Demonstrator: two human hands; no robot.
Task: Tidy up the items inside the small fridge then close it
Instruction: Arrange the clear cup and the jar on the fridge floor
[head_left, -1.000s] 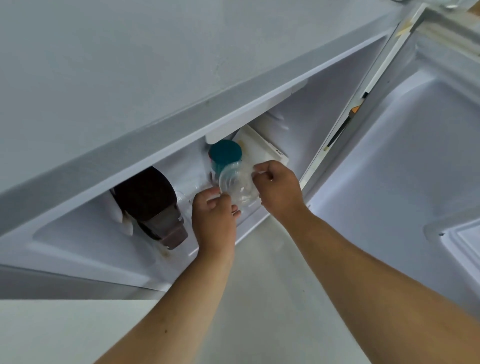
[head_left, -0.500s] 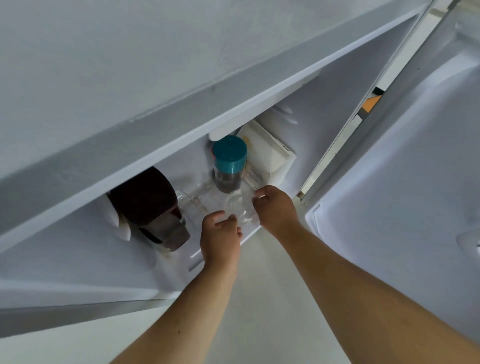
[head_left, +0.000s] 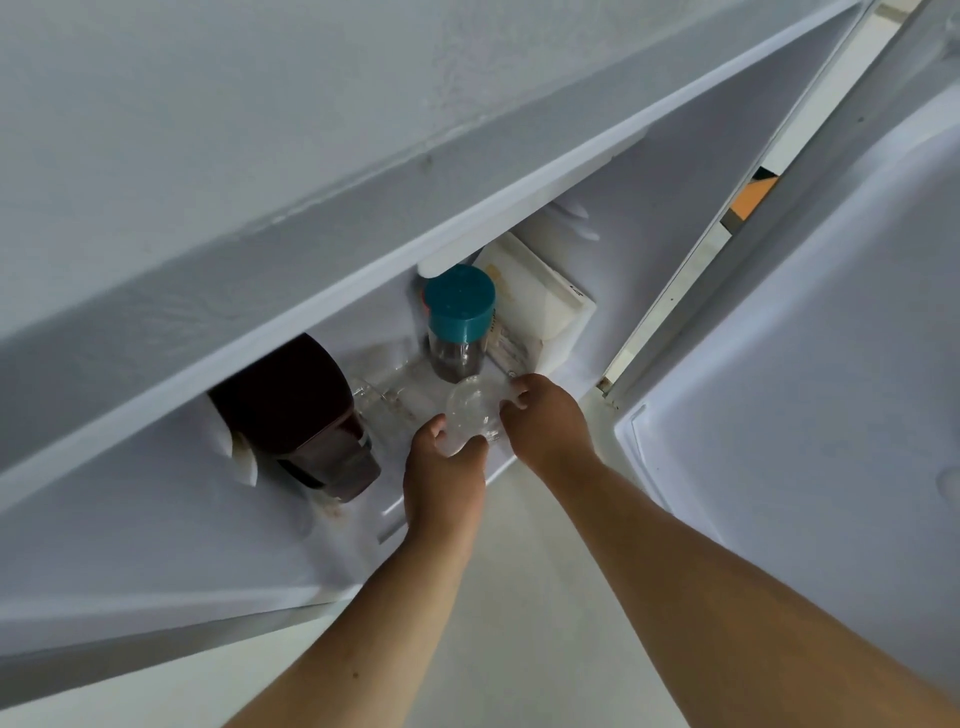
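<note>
— Looking down from the head view: what's at frame centre?
— Both hands, left hand (head_left: 444, 480) and right hand (head_left: 545, 421), fingers wrapped around a clear container (head_left: 470, 413) at the fridge floor (head_left: 415, 506) front edge.
— Around it?
— Teal-lidded jar (head_left: 457, 322) behind, dark jug (head_left: 296, 415) left, open door (head_left: 831, 364) right, pale room floor (head_left: 519, 623) below.

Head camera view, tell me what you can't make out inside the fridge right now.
- Clear container: its contents, see-through and partly covered by the left hand and right hand.
- Dark jug: its top, behind the fridge's top edge.
- White carton: print too small.
</note>
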